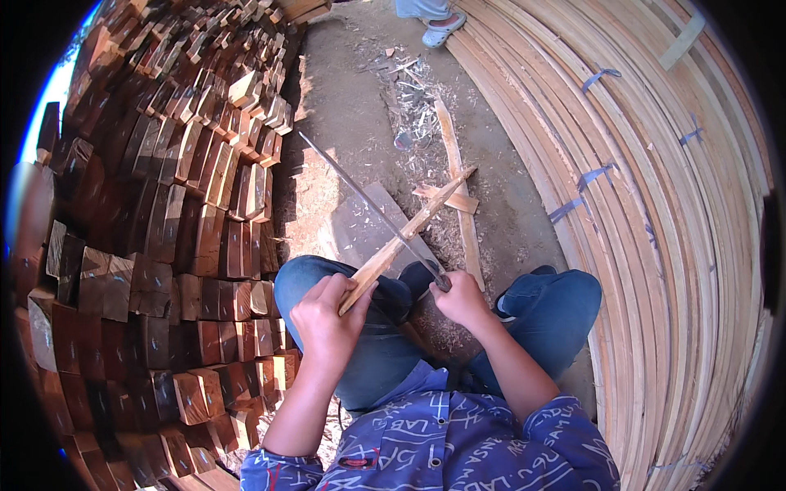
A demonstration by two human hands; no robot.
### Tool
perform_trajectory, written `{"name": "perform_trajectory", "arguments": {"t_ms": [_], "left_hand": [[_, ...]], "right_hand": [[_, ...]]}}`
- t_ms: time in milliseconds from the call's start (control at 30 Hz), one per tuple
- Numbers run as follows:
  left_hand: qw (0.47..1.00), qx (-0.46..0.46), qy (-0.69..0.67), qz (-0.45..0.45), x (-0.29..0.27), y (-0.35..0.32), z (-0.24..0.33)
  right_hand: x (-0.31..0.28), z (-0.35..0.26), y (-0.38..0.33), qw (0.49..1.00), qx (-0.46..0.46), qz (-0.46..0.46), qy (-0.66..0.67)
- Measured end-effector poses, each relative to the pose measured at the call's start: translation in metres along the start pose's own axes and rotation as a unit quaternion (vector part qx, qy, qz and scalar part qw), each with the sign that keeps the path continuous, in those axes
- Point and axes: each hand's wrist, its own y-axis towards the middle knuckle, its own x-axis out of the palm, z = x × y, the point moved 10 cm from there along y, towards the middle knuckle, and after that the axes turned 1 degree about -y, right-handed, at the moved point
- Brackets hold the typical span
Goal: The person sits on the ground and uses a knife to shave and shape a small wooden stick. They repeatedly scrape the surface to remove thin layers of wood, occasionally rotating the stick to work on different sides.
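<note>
My left hand point(329, 315) is closed around the near end of a rough, tapering wood strip point(426, 214), which points away and to the right. In my right hand point(460, 301) is the dark handle of a long, narrow metal blade point(354, 186). This blade slants far to the left and crosses the wood strip near its middle; whether it bites into the wood I cannot tell. Beyond my hands, a long flat wood strip point(452, 151) lies on the ground, with a short wood piece point(446, 198) across it.
Stacked cut timber point(188, 221) rises along my left. Long planks point(622, 213) tied with blue strips run along the right. Wood shavings point(419, 110) litter the ground, and a flat board point(364, 221) lies before my knees. Another person's foot in a clog point(443, 31) stands at the far end.
</note>
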Motion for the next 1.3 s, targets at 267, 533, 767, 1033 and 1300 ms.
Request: {"name": "perform_trajectory", "arguments": {"t_ms": [267, 533, 767, 1033, 1300], "left_hand": [[1.0, -0.02, -0.004, 0.01, 0.0, -0.003, -0.005], [1.0, -0.002, 0.009, 0.017, -0.003, 0.003, -0.003], [0.999, -0.033, 0.009, -0.002, 0.0, 0.007, 0.005], [1.0, -0.018, 0.016, -0.009, 0.001, 0.003, 0.005], [0.999, -0.041, 0.027, -0.012, 0.0, 0.008, 0.004]], "right_hand": [[-0.015, -0.073, -0.038, 0.989, -0.125, 0.045, 0.057], [-0.002, 0.072, 0.024, 0.997, 0.077, 0.024, 0.001], [-0.014, -0.03, -0.017, 0.996, -0.066, 0.045, 0.031], [0.002, 0.005, 0.027, 0.999, 0.003, 0.023, 0.023], [-0.017, -0.068, -0.02, 0.994, -0.106, 0.009, 0.04]]}}
